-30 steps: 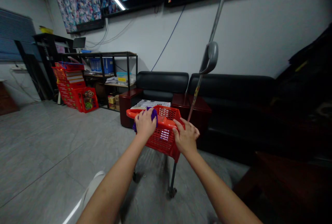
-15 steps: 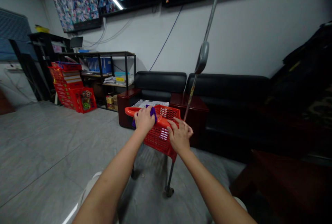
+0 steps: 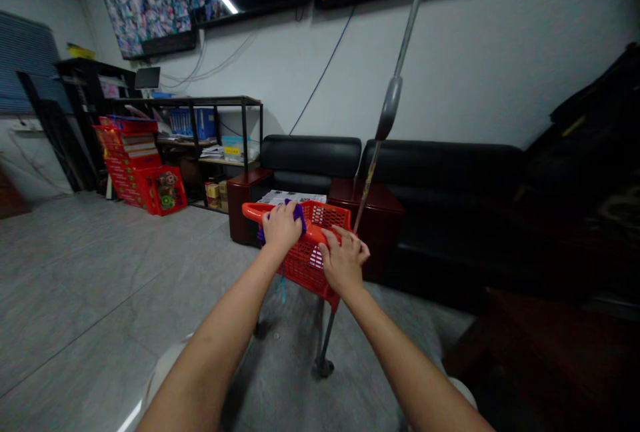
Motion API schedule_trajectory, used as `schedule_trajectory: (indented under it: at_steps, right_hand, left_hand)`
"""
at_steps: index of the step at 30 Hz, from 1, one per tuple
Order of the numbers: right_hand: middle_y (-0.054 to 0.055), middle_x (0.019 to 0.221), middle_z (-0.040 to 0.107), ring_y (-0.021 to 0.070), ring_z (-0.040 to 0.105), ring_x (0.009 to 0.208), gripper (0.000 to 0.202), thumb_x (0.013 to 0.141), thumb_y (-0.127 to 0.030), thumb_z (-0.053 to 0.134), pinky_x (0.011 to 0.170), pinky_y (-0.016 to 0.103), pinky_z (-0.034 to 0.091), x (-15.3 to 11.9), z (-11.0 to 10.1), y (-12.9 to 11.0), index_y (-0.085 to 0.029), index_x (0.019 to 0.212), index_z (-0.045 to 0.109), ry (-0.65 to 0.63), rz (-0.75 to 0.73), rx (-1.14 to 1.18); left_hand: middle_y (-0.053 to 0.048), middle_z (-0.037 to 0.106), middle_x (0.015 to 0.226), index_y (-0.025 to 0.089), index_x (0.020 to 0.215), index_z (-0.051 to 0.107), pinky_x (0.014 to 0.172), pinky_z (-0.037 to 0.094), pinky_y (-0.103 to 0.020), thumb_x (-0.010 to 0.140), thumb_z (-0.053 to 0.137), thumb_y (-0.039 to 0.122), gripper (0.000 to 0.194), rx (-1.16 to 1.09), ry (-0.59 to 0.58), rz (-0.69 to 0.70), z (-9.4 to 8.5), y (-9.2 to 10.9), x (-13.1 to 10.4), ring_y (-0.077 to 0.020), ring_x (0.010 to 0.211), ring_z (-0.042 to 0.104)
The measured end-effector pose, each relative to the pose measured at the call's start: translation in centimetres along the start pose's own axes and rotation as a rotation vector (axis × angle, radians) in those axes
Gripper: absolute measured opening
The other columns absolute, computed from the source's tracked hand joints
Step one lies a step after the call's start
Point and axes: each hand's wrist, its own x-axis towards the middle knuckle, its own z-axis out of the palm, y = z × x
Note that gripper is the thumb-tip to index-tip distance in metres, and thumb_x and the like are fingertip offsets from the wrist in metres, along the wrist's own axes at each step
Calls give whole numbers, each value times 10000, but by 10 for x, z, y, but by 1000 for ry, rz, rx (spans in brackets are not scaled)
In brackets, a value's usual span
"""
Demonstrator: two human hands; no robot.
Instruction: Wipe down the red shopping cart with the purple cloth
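Head view, and we have a red cart (image 3: 303,275) standing in front of the black sofa (image 3: 310,155), both hands up at its handle (image 3: 314,235)! Left hand (image 3: 281,229) is curled over the bar, closed on a bunched purple cloth (image 3: 299,215) that looks soft and easily squashed. Right hand (image 3: 344,262) lies further along, fingers loosely bent over the bar's other end; whether they wrap underneath, I cannot tell.

How does it handle? The slatted shell looks like stiff, light plastic, and with a wheel (image 3: 324,368) under its leg it probably rolls or swivels at a nudge. That smooth handle may be slippery, yet it seems the best hold, one hand toward either end.

What's in the basket? Hard to say: pale patches show through the mesh, contents unclear. Over left of the sofa, a shelf (image 3: 225,99) carries blue folders (image 3: 204,124) and a clear tub (image 3: 233,151), filling indistinct. Further left of the sofa, stacked red crates (image 3: 126,182) hold what look like books.
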Motion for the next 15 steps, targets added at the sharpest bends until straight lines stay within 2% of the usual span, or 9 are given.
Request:
schedule_trajectory:
  at_steps: [4,7,9,12,15]
  right_hand:
    - [88,1380,533,270,401,1230,354,964,-362,431,1016,472,236,1,0,0,-259,1261,596,1,-13,-1]
    - [84,1372,541,259,419,1230,378,979,-371,386,1014,459,258,1,-5,11,-270,1299,561,-21,-55,32]
    - [88,1367,542,246,434,1233,412,988,-398,356,1010,437,284,0,-6,22,-267,1342,520,-24,-69,76]
    - [90,1364,535,235,445,1241,431,992,-440,324,1006,410,315,-2,-4,35,-257,1328,522,-9,-60,143]
    - [84,1368,525,235,445,1242,416,994,-442,312,1003,410,325,-4,3,35,-258,1275,557,16,-38,175]
  left_hand:
    - [-66,597,1340,284,1346,488,1067,322,-439,915,488,312,432,-16,-12,146,5,15,-20,-252,1269,490]
    - [-41,600,1339,307,1349,477,1075,311,-419,924,492,338,426,-67,-47,241,2,10,-21,-225,1266,495]
    - [-40,633,1288,300,1338,487,1063,323,-422,926,491,349,415,-84,-46,201,0,1,-13,-223,1213,537]
    - [-59,652,1247,280,1320,509,1041,341,-432,922,491,332,402,-72,4,60,0,-8,-4,-237,1180,557]
    - [-79,637,1266,267,1330,508,1037,346,-439,916,493,307,416,-53,76,3,5,0,-11,-256,1212,528]
